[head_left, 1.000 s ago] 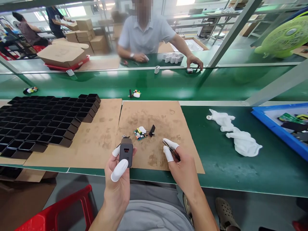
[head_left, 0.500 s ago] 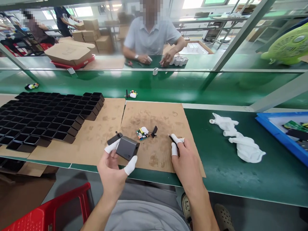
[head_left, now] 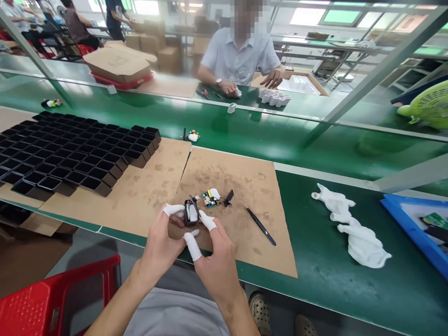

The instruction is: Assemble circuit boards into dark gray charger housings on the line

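From the head camera, both hands meet over the cardboard mat (head_left: 241,182): the left hand (head_left: 161,242) and right hand (head_left: 213,254) pinch 1 small black charger housing (head_left: 191,212) between cot-covered fingertips. The tweezers (head_left: 261,226) lie loose beside them, and the circuit board (head_left: 209,197) sits uninstalled — assembly looks barely begun.
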Action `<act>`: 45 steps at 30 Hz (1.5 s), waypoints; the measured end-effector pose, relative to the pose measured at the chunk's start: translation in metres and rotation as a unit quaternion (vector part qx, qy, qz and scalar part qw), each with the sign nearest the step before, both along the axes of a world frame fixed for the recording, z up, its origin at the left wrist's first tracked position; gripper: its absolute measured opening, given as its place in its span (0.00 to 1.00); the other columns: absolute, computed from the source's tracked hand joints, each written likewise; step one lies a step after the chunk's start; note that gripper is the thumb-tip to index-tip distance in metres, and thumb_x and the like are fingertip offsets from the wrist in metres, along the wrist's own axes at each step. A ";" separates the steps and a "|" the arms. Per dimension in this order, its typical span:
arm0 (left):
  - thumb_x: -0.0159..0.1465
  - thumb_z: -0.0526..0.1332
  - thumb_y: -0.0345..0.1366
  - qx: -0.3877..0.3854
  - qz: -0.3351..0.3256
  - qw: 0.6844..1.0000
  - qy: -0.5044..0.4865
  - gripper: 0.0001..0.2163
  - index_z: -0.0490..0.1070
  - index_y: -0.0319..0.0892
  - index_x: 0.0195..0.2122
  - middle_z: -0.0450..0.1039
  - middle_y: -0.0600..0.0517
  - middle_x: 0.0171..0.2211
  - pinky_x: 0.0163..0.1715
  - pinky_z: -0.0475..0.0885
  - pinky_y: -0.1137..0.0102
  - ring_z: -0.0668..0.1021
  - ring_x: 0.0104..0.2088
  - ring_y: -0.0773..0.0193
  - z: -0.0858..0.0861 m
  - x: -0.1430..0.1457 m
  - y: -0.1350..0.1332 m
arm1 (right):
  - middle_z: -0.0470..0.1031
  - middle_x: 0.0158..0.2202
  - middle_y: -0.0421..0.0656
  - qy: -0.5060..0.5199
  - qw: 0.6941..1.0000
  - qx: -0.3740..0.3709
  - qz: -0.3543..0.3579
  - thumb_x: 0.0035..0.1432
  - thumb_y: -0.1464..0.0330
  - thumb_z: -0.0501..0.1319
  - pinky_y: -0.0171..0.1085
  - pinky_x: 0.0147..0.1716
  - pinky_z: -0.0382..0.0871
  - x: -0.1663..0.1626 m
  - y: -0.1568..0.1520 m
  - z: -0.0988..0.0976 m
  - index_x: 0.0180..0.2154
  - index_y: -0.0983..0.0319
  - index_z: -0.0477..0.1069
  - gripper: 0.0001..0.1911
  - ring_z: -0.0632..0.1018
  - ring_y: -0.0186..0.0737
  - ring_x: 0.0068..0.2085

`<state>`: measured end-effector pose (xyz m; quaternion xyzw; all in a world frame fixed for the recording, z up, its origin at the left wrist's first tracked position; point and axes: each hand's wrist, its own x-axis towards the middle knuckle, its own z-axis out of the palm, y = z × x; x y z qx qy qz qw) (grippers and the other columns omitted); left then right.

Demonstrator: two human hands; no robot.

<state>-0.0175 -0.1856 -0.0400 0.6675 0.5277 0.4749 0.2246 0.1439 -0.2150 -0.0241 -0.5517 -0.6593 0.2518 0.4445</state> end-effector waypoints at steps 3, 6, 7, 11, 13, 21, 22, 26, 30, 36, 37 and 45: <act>0.60 0.73 0.32 -0.049 0.019 0.999 -0.010 0.27 0.71 0.46 0.61 0.74 0.56 0.37 0.42 0.78 0.65 0.82 0.37 0.58 0.003 -0.005 0.006 | 0.83 0.54 0.50 -0.005 0.999 0.013 -0.034 0.75 0.65 0.66 0.44 0.52 0.85 -0.008 0.004 -0.003 0.62 0.60 0.77 0.18 0.87 0.50 0.54; 0.58 0.74 0.34 -0.096 0.019 0.995 0.008 0.26 0.75 0.45 0.59 0.74 0.56 0.35 0.39 0.75 0.66 0.80 0.35 0.59 0.011 -0.008 0.014 | 0.84 0.50 0.49 -0.026 0.998 0.018 -0.052 0.75 0.65 0.66 0.44 0.48 0.85 -0.012 0.008 -0.004 0.58 0.59 0.80 0.13 0.88 0.50 0.50; 0.58 0.73 0.33 -0.106 0.010 0.994 0.009 0.24 0.76 0.45 0.57 0.73 0.57 0.33 0.37 0.74 0.67 0.79 0.33 0.60 0.013 -0.009 0.016 | 0.84 0.49 0.49 -0.031 0.998 0.020 -0.055 0.75 0.65 0.66 0.43 0.47 0.85 -0.013 0.009 -0.003 0.56 0.59 0.81 0.12 0.88 0.50 0.49; 0.56 0.69 0.27 -0.097 -0.002 0.995 -0.002 0.21 0.78 0.45 0.52 0.70 0.59 0.29 0.32 0.69 0.71 0.75 0.29 0.63 0.016 -0.009 0.020 | 0.84 0.49 0.48 -0.037 0.998 0.029 -0.050 0.76 0.67 0.65 0.41 0.45 0.84 -0.014 0.014 0.001 0.54 0.58 0.82 0.10 0.88 0.48 0.48; 0.54 0.65 0.24 -0.083 -0.010 0.996 -0.010 0.22 0.79 0.45 0.51 0.70 0.58 0.31 0.31 0.68 0.72 0.73 0.28 0.64 0.016 -0.008 0.020 | 0.84 0.49 0.48 -0.050 0.998 0.033 -0.036 0.77 0.67 0.64 0.41 0.45 0.84 -0.011 0.016 0.002 0.55 0.57 0.82 0.10 0.87 0.48 0.48; 0.52 0.61 0.23 -0.084 -0.029 0.996 -0.028 0.21 0.78 0.45 0.46 0.70 0.57 0.32 0.28 0.65 0.72 0.70 0.27 0.65 0.015 -0.008 0.020 | 0.83 0.51 0.50 -0.122 0.991 0.048 0.000 0.78 0.65 0.61 0.43 0.46 0.83 -0.002 0.022 0.006 0.61 0.57 0.78 0.14 0.86 0.50 0.49; 0.52 0.61 0.22 -0.086 -0.028 0.995 -0.028 0.20 0.77 0.45 0.45 0.69 0.58 0.31 0.28 0.64 0.72 0.70 0.27 0.65 0.015 -0.008 0.020 | 0.83 0.50 0.50 -0.125 0.991 0.046 -0.002 0.78 0.65 0.61 0.43 0.46 0.83 -0.002 0.023 0.006 0.59 0.58 0.78 0.14 0.86 0.50 0.48; 0.53 0.62 0.21 -0.094 -0.033 0.995 -0.029 0.20 0.77 0.45 0.46 0.70 0.58 0.31 0.29 0.66 0.72 0.70 0.28 0.65 0.017 -0.008 0.020 | 0.82 0.44 0.49 -0.169 0.984 0.050 0.008 0.79 0.65 0.59 0.42 0.39 0.80 -0.002 0.025 0.005 0.49 0.58 0.81 0.11 0.84 0.48 0.41; 0.54 0.62 0.21 -0.100 -0.033 0.994 -0.024 0.20 0.76 0.45 0.47 0.71 0.57 0.33 0.30 0.67 0.71 0.71 0.29 0.64 0.019 -0.007 0.018 | 0.83 0.46 0.50 -0.185 0.979 0.082 -0.020 0.78 0.65 0.60 0.43 0.39 0.82 -0.002 0.019 -0.002 0.57 0.58 0.81 0.13 0.85 0.50 0.43; 0.55 0.62 0.22 -0.100 -0.013 0.995 -0.012 0.15 0.69 0.46 0.40 0.69 0.57 0.33 0.30 0.63 0.70 0.70 0.28 0.63 0.014 -0.002 0.015 | 0.85 0.51 0.52 -0.171 0.976 0.127 -0.037 0.80 0.69 0.61 0.46 0.45 0.85 -0.004 0.006 -0.013 0.65 0.56 0.79 0.18 0.87 0.51 0.49; 0.54 0.62 0.21 -0.099 -0.012 0.995 -0.010 0.16 0.69 0.46 0.40 0.69 0.57 0.32 0.30 0.63 0.70 0.70 0.28 0.63 0.013 -0.002 0.015 | 0.85 0.51 0.52 -0.173 0.977 0.121 -0.031 0.80 0.69 0.61 0.45 0.45 0.85 -0.004 0.005 -0.014 0.65 0.56 0.79 0.18 0.87 0.51 0.49; 0.56 0.63 0.22 -0.092 -0.009 0.996 -0.012 0.15 0.68 0.47 0.41 0.71 0.57 0.32 0.30 0.66 0.69 0.73 0.28 0.60 0.012 0.000 0.017 | 0.84 0.54 0.53 -0.156 0.982 0.098 -0.053 0.79 0.65 0.63 0.46 0.48 0.85 -0.005 0.009 -0.012 0.66 0.57 0.77 0.19 0.87 0.53 0.52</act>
